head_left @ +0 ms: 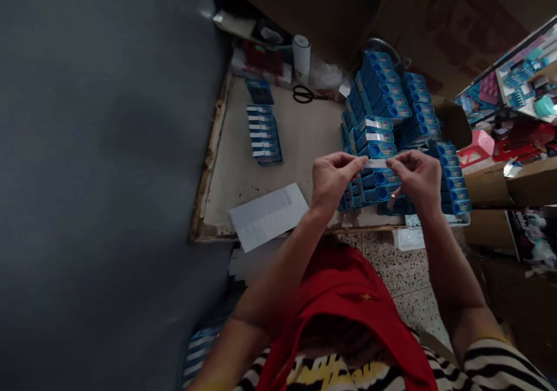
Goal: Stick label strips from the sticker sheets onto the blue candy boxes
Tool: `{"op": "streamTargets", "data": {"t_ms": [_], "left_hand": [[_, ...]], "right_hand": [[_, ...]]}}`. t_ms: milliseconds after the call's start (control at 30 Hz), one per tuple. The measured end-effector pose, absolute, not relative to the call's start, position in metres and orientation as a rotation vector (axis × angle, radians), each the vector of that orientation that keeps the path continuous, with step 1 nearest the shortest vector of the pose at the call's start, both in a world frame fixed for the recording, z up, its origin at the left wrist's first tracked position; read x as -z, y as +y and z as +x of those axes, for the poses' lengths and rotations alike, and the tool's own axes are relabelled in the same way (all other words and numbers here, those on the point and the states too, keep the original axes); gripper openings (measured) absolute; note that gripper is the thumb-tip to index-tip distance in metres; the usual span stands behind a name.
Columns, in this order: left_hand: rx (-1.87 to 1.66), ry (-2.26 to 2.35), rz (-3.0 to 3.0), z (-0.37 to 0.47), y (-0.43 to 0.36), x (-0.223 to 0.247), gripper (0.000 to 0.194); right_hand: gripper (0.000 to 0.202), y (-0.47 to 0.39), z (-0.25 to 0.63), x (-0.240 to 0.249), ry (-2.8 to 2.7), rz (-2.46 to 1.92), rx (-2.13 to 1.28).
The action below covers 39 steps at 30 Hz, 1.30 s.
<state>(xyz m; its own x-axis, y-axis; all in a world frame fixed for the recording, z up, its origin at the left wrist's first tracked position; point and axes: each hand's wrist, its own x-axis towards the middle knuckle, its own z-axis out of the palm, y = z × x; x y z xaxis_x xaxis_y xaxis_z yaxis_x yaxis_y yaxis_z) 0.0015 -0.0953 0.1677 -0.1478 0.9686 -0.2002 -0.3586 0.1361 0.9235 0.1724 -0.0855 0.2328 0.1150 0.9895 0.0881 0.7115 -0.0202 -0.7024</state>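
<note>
Head view, handling: keep white strip (376, 163) taut and level, gripped by its ends, to limit creasing.
Left hand (327, 183): fingertips pinch left end.
Right hand (420, 177): fingertips pinch right end.
White strip, look: short, narrow, pale, fairly straight; markings too small to tell.
White strip, place: above stacked blue boxes (378, 150), right side; contact unclear.

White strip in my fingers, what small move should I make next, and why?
I'd probably lower the strip onto the blue boxes just beneath: your left hand and right hand hold it by its ends, and two boxes farther up bear similar strips.
</note>
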Motion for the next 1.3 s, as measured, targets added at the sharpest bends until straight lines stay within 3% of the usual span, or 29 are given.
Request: {"op": "streamTargets", "data": {"t_ms": [200,667,1000,1167,1300], "left_hand": [[-1.324,1.156,0.658,0.017,-0.049,-0.151,0.023],[-1.260,1.146,0.605,0.013,-0.048,-0.137,0.034],[-1.134,1.129,0.227,0.038,-0.046,-0.089,0.070],[-1.369,1.373,0.388,0.029,-0.058,-0.083,0.057],[-1.522,1.336,0.681,0.011,-0.085,-0.120,0.045]], "right_hand": [[0.019,-0.020,0.191,-0.216,-1.719,-1.861,-0.737],[0.024,-0.013,0.194,-0.196,-1.690,-1.777,-0.849],[0.039,-0.007,0.201,-0.190,-1.556,-1.805,-0.874],[0.039,-0.005,0.207,-0.200,-1.438,-1.761,-0.980],[0.052,-0.010,0.201,-0.217,-1.454,-1.667,-0.952]]}}
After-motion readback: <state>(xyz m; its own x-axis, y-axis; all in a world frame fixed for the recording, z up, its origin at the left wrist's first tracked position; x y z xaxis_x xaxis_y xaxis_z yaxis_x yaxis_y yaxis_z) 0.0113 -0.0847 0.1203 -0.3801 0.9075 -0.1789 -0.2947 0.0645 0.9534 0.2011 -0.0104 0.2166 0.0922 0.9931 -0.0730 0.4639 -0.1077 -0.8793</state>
